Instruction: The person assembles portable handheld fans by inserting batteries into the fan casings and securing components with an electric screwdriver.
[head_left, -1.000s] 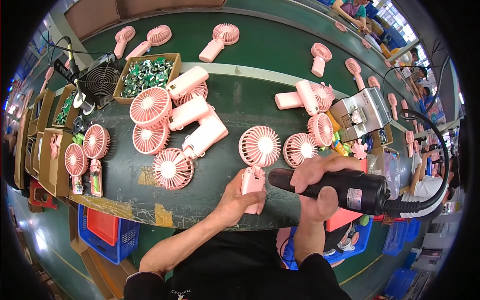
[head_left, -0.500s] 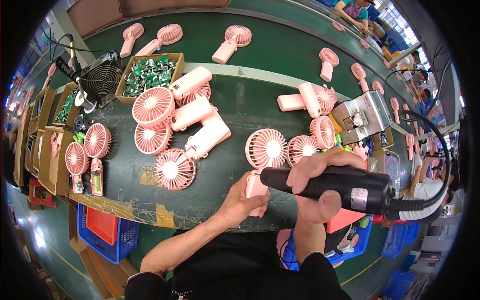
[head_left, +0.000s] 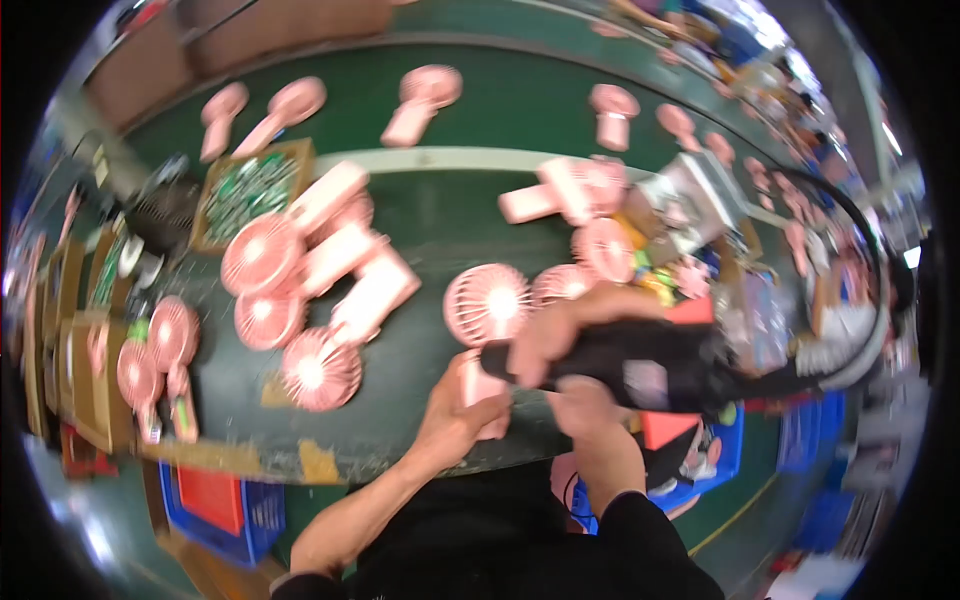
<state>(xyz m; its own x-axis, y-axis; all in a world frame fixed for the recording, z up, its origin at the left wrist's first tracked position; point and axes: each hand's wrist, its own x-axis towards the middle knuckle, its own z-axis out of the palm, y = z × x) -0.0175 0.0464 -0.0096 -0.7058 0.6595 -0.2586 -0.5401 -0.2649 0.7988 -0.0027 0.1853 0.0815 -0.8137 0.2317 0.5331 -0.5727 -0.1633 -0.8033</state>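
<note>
My left hand (head_left: 447, 415) is closed round the handle of a pink handheld fan (head_left: 487, 303), whose round grille points away from me. In my right hand (head_left: 590, 408) lies a thick black electric screwdriver (head_left: 670, 372), held sideways. Its tapered tip meets the fan just below the grille, by my left fingers; the exact contact is blurred. Beyond the tool are more pink fans (head_left: 604, 250), partly covered by my right hand. To the left, a pile of pink fans (head_left: 263, 254) rests on the dark green bench (head_left: 430, 225).
A carton of green circuit boards (head_left: 247, 197) stands behind the pile. At the right is a metal fixture (head_left: 692, 203), with the screwdriver's cable (head_left: 868, 220) arching past it. Several fans lie on the green belt (head_left: 515, 95) beyond. A blue crate (head_left: 262, 525) sits below the bench edge.
The whole view has shifted and become blurred, so the bench things appear further left. Both hands keep the same hold on fan and screwdriver, with the tip still at the fan's neck.
</note>
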